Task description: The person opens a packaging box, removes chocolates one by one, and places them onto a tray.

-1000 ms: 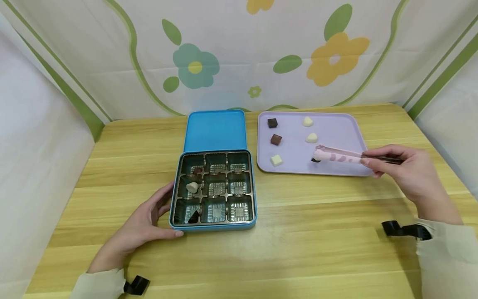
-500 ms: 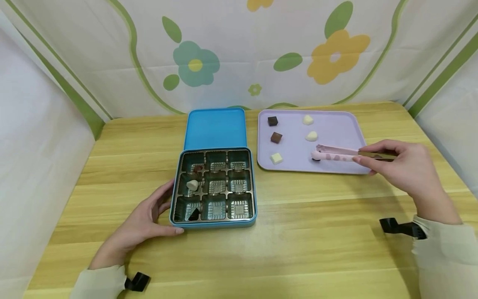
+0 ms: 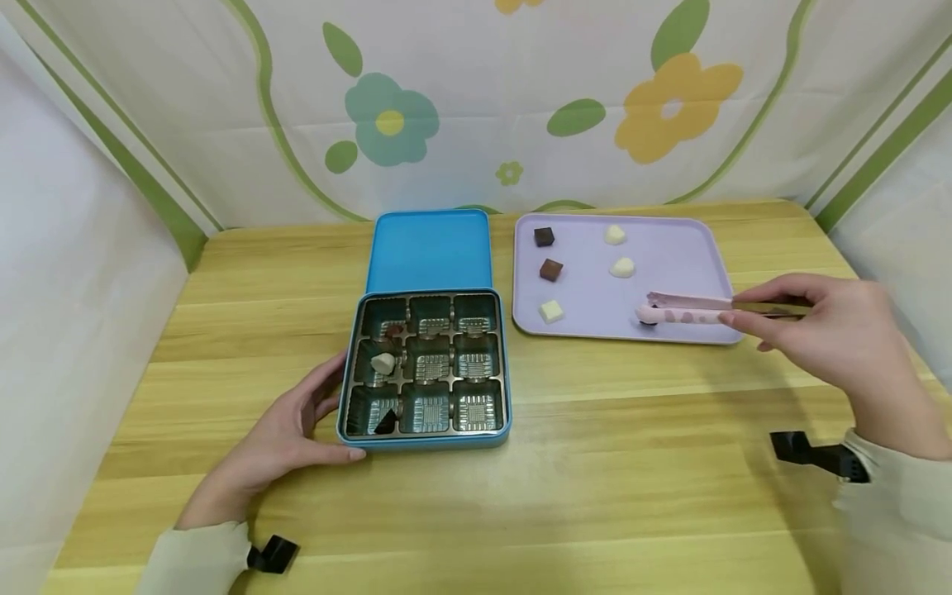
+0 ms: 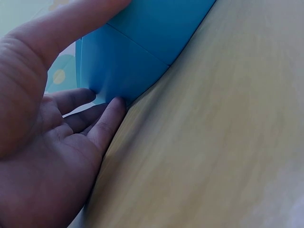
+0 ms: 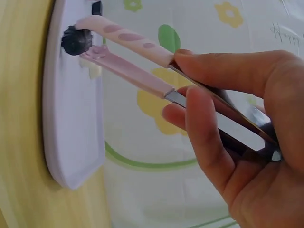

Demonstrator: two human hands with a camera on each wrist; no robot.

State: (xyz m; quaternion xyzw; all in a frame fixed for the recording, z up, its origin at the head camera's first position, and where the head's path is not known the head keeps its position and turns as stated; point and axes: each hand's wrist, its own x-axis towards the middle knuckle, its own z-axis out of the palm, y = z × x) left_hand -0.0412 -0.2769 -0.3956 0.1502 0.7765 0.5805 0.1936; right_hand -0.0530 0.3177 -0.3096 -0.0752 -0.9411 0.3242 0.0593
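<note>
Flower-printed cloth (image 3: 483, 107) hangs behind a wood-grain desk (image 3: 580, 504) bearing a blue tin (image 3: 439, 442) and lilac tray (image 3: 673, 248).
Left grip (image 3: 275, 430), spread around the tin's near left corner, seems to steady it; right grip (image 3: 833, 330) pinches pink-armed tongs (image 3: 692, 316) where pink meets metal, likely for reach. Over the tray's near right part, the tongs' long axis runs sideways, tips pointing left and slightly parted at a dark chocolate (image 5: 76, 41); whether they clamp it, I cannot tell.

In the head view, the pink tongs (image 3: 687, 316) hide most of a dark chocolate (image 3: 649, 323), and the blue tin (image 3: 431, 444) hides the tips of some left fingers (image 3: 324, 380); the left wrist view crops the tin and blurs the worktop (image 4: 204, 128)
</note>
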